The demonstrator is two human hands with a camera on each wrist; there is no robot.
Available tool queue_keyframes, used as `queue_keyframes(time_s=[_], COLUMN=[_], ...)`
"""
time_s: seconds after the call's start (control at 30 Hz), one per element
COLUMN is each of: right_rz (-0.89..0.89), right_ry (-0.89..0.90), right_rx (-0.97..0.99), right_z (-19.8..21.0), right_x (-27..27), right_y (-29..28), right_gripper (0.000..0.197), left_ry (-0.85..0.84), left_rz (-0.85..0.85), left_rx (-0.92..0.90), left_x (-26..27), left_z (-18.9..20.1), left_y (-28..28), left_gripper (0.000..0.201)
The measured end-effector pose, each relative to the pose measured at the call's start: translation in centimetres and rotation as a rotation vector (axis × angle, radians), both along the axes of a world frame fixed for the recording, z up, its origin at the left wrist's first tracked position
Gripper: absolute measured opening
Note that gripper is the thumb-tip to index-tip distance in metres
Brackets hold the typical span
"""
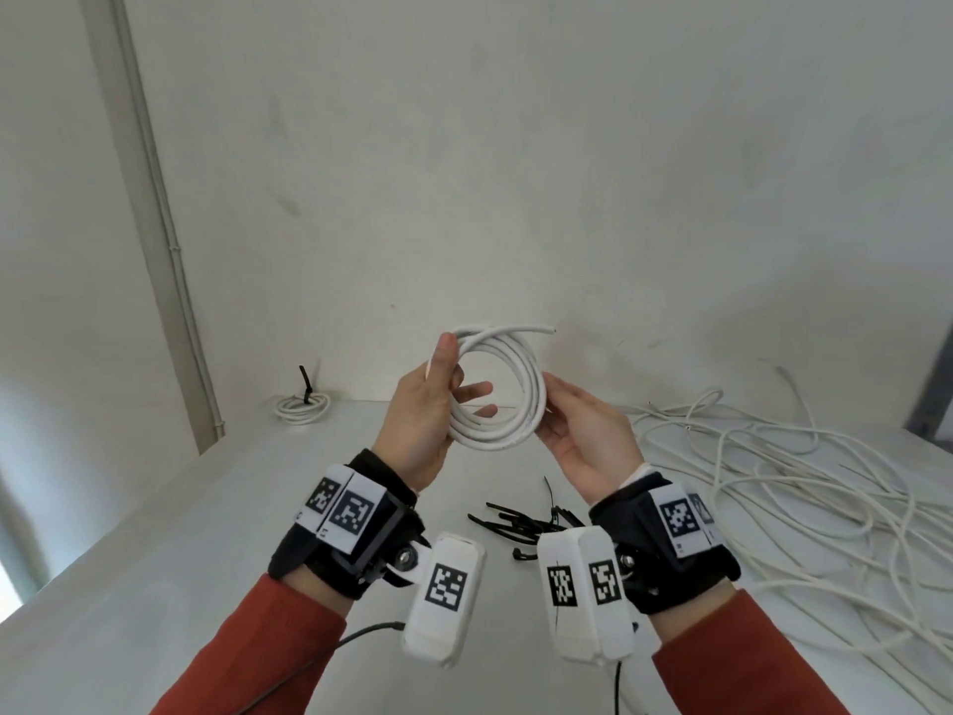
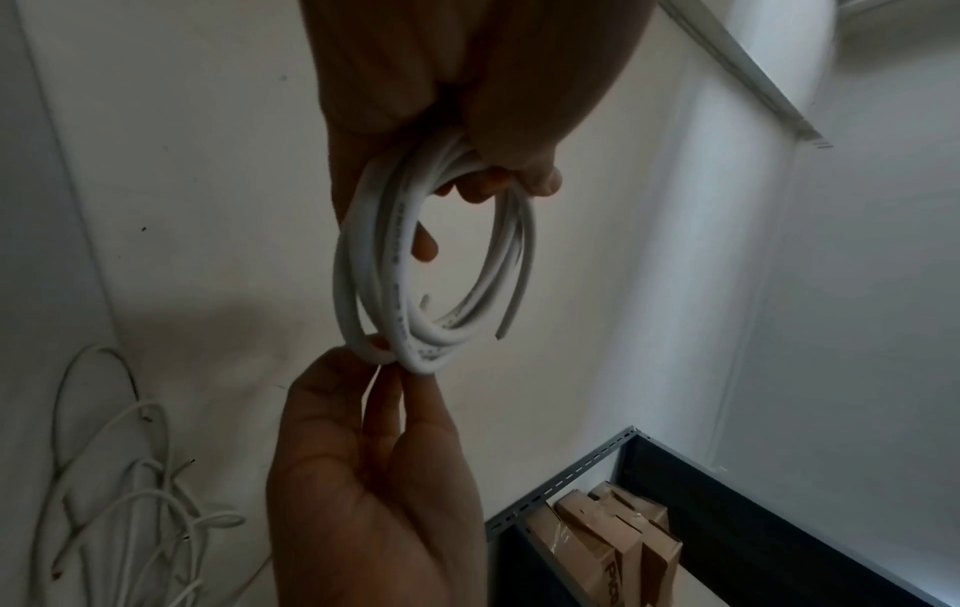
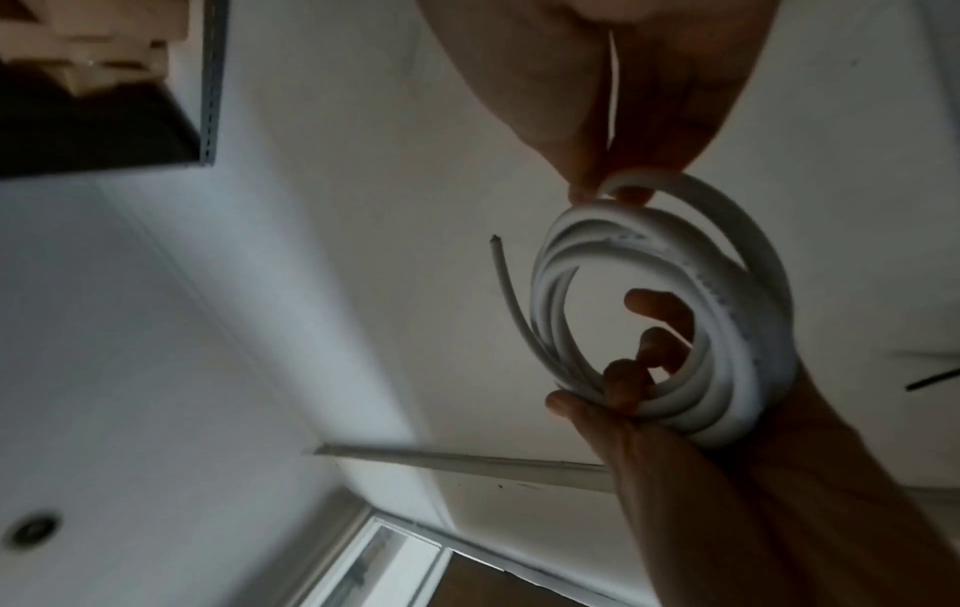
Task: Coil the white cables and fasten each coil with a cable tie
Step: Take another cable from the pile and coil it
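White coil (image 1: 503, 392) — several round loops, untied.

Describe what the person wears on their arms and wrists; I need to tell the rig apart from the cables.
Both arms wear rust-red sleeves. Each wrist carries a black strap with white tags printed in black square-code markers and a white boxy camera housing, also marked. Thin dark leads trail from the housings. The hands are bare.

Head view: bright, even, diffuse light; wide-angle bending at edges. Wrist views: dim, hands backlit into near-silhouette, soft shadows on wall (image 2: 182, 164), slight blur, grainy, daylight from window (image 3: 384, 566).
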State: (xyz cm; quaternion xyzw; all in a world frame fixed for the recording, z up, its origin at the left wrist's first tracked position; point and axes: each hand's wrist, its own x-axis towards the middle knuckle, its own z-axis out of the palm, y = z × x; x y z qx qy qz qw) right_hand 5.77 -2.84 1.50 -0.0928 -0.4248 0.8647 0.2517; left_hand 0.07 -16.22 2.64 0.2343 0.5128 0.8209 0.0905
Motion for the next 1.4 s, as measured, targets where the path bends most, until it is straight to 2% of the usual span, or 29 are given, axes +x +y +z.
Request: queue_keyframes(time_s=[0.17,0.27,0.33,0.53,0.67,0.73,0.87,1.0,1.13,1.27,1.4], right_rz=[0.088,0.165,0.148,0.153,0.054,-0.003,-0.059,-0.041,-0.023,-0.085,-0.134], right_ry=[-0.007,-0.005,-0.005,0.051,0.147,0.137,0.041,-0.048,-0.115,-0.125,-0.124], right_rx=[0.202,0.35,0.425,0.307,0.133,0.128,0.324,0.513,0.594,0.684,0.744], right_z=[0.3,0.5,0.4,0.2,0.1,0.0,-0.1,0.2,-0.3,-0.9,-1.0], right_x=[1.0,1.6,1.5,1.0,0.1,-0.3,-0.8,-1.0,-1.1,-1.4,-1.4], right_y=[0.2,-0.1,-0.2,0.4,0.3,0.4,1.3,3.0,3.3,2.8,2.1], right_gripper=[0.018,0.014,0.014,0.015,0.032,0.031,0.027,0.021,0.015,0.015,0.021], left_ry=[-0.053,-0.034,-0.039,-0.127,-0.135,-0.132,-0.155,-0.16,-0.134,-0.245,-0.264], left_rz=[0.081,0.101,0.101,0.018,-0.041,-0.106,-0.292,-0.358,-0.408,-0.441,-0.456], left_rx=[0.03,0.018,0.016,0.085,0.053,0.025,-0.025,-0.054,-0.102,-0.017,0.0], left_x=[-0.2,-0.1,-0.1,-0.9,-1.3,-1.6,-2.5,-3.2,-3.3,-3.4,-3.7], left_z=[-0.1,-0.3,-0.4,-1.0,-2.5,-3.1,-3.9,-3.5,-3.2,-3.5,-3.4], left_y=[0.9,1.6,2.0,2.4,3.0,3.1,2.7,1.4,1.3,1.8,1.7], left_gripper=[0.037,0.036,0.038,0.041,0.043,0.043,0.04,0.023,0.028,0.048,0.04])
